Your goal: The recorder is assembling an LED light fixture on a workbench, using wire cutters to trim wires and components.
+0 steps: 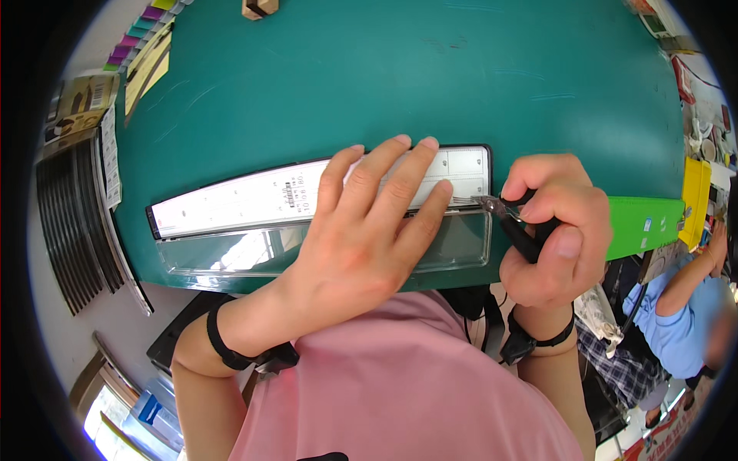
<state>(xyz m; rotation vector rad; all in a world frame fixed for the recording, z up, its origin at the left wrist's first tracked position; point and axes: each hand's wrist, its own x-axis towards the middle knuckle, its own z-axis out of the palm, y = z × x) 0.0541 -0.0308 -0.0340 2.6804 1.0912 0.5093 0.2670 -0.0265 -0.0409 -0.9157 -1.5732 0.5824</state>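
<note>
My left hand lies with fingers spread across a long white panel with a dark rim, pressing it against the table. The panel is printed with small marks and a label. Along its near side runs a clear plastic cover, partly hidden under my left hand and wrist. My right hand is closed around black-handled pliers. Their metal jaws touch or nearly touch the seam between panel and cover at the right end, by my left thumb. Whether the jaws grip anything is too small to tell.
The green table spreads beyond the panel. A small wooden block sits at its far edge. Right of my hand are a bright green board and a yellow bin. Dark curved strips stand left; another person is at right.
</note>
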